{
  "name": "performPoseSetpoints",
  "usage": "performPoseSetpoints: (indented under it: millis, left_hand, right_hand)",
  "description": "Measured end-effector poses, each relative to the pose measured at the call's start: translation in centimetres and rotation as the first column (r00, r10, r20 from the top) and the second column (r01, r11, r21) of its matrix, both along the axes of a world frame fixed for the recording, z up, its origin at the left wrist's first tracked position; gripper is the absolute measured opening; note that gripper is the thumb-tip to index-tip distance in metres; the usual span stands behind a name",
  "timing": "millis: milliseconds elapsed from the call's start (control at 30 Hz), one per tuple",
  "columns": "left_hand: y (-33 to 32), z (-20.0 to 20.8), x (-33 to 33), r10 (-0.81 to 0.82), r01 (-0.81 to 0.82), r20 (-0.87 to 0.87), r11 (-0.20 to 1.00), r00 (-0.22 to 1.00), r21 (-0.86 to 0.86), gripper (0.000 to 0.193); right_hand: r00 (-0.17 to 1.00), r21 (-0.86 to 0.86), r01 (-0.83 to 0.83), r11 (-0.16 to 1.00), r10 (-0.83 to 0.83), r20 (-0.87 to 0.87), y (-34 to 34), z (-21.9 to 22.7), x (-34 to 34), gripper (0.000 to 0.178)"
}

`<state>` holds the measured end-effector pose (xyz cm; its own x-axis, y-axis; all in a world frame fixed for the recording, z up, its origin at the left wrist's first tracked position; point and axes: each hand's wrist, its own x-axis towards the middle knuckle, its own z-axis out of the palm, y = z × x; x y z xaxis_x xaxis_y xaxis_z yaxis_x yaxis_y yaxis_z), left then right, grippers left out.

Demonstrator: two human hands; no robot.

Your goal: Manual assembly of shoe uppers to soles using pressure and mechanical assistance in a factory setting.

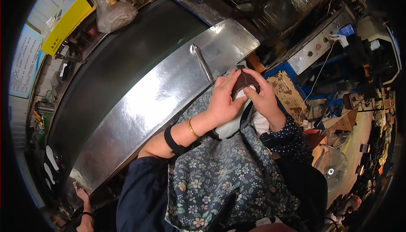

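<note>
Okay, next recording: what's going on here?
A person in a floral apron has a brown-and-white shoe piece in the grip of the left hand and right hand, thumbs on its pale face. A slim metal tool lies on the shiny counter alongside. A co-worker's hand is at the counter's lower-left end.

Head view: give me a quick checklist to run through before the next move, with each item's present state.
1. Left hand on the brown-and-white, shoe-shaped piece: ok, holding it.
2. Right hand on the same piece: ok, thumb on its white part.
3. Slim silver metal bar free of both grips: ok, lying on the shiny metal ledge.
4. Co-worker's hand away from the piece: ok, at the lower left.
5. Underside of the piece: cannot tell, hidden.
</note>
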<state>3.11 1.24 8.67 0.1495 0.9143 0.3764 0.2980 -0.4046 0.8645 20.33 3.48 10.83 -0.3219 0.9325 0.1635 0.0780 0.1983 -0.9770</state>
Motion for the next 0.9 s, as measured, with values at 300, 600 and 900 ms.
performPoseSetpoints:
  millis: [300,600,900]
  left_hand:
    - [1.6,-0.9,-0.3,-0.028,0.021,-0.062,0.993,0.998,-0.118,0.076]
    - [4.7,-2.2,-0.1,-0.047,0.026,-0.096,0.977,0.994,-0.212,0.073]
    - [7.4,-2.0,0.9,-0.075,0.071,-0.025,0.988,0.997,-0.134,0.053]
  right_hand:
    - [0.978,0.083,0.151,0.985,-0.161,0.130,0.1,-1.8,-0.3,0.049]
    - [0.956,-0.074,0.218,0.973,-0.228,-0.186,1.5,-7.0,0.9,0.047]
    - [0.741,0.375,0.576,0.726,-0.658,0.136,3.0,-7.1,-1.4,0.019]
